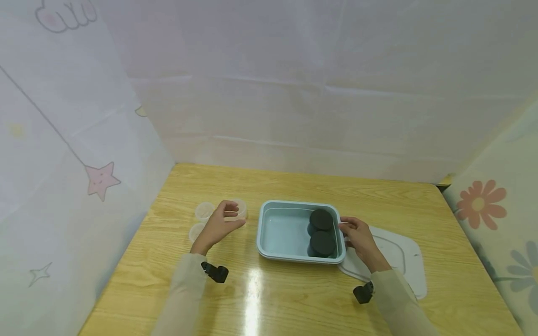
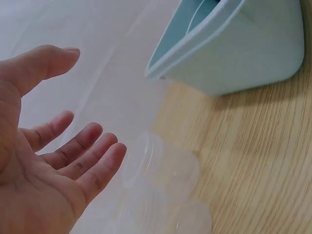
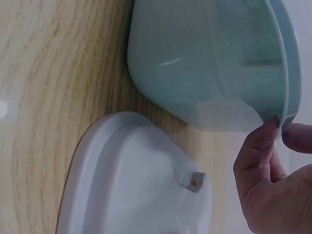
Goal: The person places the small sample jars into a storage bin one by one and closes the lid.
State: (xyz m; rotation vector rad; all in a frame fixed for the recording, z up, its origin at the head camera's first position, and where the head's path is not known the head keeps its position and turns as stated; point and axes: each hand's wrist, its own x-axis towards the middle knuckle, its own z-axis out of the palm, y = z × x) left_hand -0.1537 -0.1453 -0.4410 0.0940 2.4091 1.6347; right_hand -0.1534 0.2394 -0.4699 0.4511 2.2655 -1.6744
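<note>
A light-blue plastic tub (image 1: 283,233) stands in the middle of the table. Two round jars with black lids, a rear one (image 1: 321,219) and a front one (image 1: 322,244), sit side by side along its right wall. My right hand (image 1: 358,238) pinches the tub's right rim (image 3: 287,63) between thumb and fingers. To the left of the tub, my left hand (image 1: 220,224) is held with fingers spread and nothing in its palm. Clear plastic containers (image 2: 183,170) stand beside and beyond it; one clear container (image 1: 240,207) is partly covered by its fingers in the head view.
A white lid (image 1: 401,256) lies on the table to the right, partly under my right forearm and beside the tub. The wooden table (image 1: 294,298) ends at a pale sheet (image 1: 302,130) behind, with printed sheets on both sides.
</note>
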